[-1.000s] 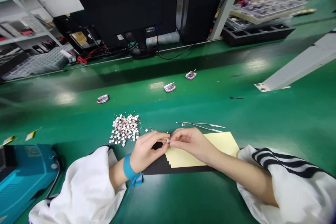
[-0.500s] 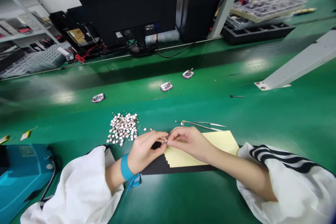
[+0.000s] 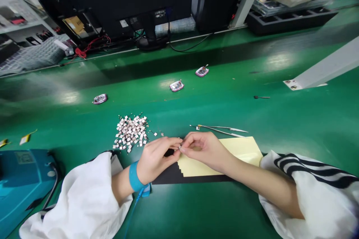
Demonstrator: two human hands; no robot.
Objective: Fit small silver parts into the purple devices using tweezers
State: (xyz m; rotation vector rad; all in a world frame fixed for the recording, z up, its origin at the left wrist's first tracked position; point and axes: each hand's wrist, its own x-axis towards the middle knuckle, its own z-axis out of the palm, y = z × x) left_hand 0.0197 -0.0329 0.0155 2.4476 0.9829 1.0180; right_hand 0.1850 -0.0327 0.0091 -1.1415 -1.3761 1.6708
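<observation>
Although only three small pink-rimmed modules [image 3: 176, 86] lay set out beyond a large heap of tiny tabs [image 3: 130, 132], the left hand [image 3: 157, 160] and right hand [image 3: 203, 151] pinched one tiny piece [image 3: 180, 148] between their fingertips above a yellow sheet [image 3: 241, 153].

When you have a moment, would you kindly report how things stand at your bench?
Left hand and right hand pinching a tiny pale part. Pile of small metal pieces beyond left hand. Tweezers and yellow sheet by right hand. Nothing blocking.

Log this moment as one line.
left hand: pinching small metal part | right hand: same | beside: pile of small metal tabs | tweezers | yellow sheet
</observation>
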